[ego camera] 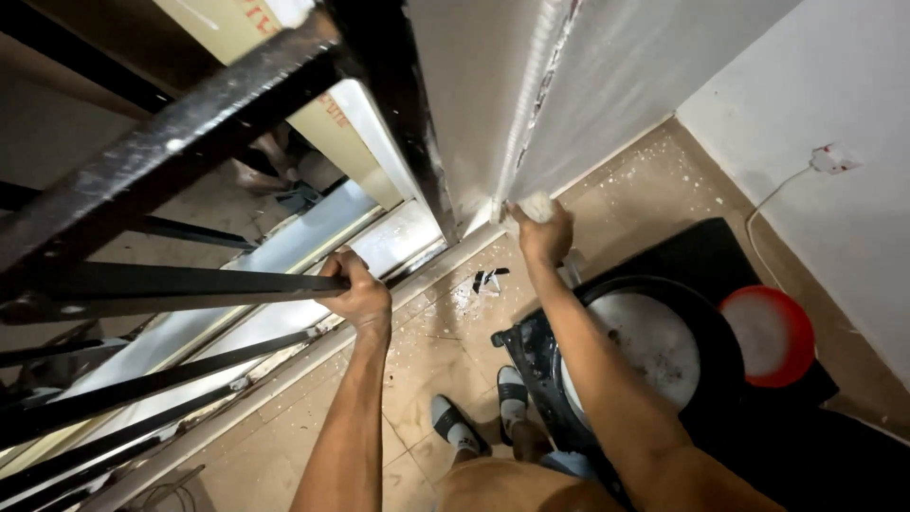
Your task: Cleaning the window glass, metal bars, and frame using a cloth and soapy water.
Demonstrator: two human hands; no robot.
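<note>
Right hand (545, 232): clenching around a pale wad, probably a cloth or sponge (534, 205), though the view is too blurred to say which, and pressing it against the low end of the white wall edge (517, 123).

Left hand (358, 289): closing fully around a black metal bar (180, 283) of the window grille and bracing the body.

Just below the right hand: tiled floor (445, 351) speckled with white splashes. Risk: the feet in dark-and-white shoes (479, 412) are standing on this spattered patch, so a slip is likely if the splashes are wet.

Beside and under the right forearm: black bucket (725, 341) holding white paste, standing on a black mat (701, 246). Risk: the elbow or a knee may be knocking the rim and spilling it.

Beyond the bucket: red lid (770, 334) lying flat, touching the bucket's side.

Further out: white cord (773, 194) running down the far wall (834, 85) to the floor. Risk: drips may be reaching it, or a foot snagging it.

Beyond the left hand: open drop behind the grille. Risk: losing that hold while leaning.
</note>
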